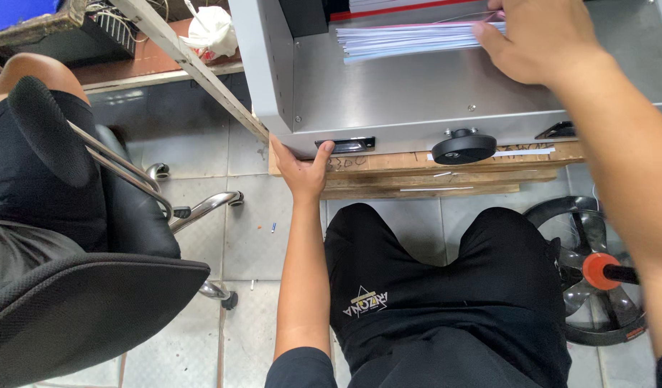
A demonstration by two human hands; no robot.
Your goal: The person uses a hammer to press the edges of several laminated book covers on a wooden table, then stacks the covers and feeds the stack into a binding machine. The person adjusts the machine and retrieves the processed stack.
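In the head view, the left hand (304,167) is gripping the front edge of the grey metal machine (388,93), thumb beside its black switch (349,145). The right hand (538,39) is resting, fingers bent, on the paper stack (403,39) lying on the machine's bed.

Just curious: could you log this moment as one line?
left hand: grips machine front edge | right hand: on paper stack | knob: untouched
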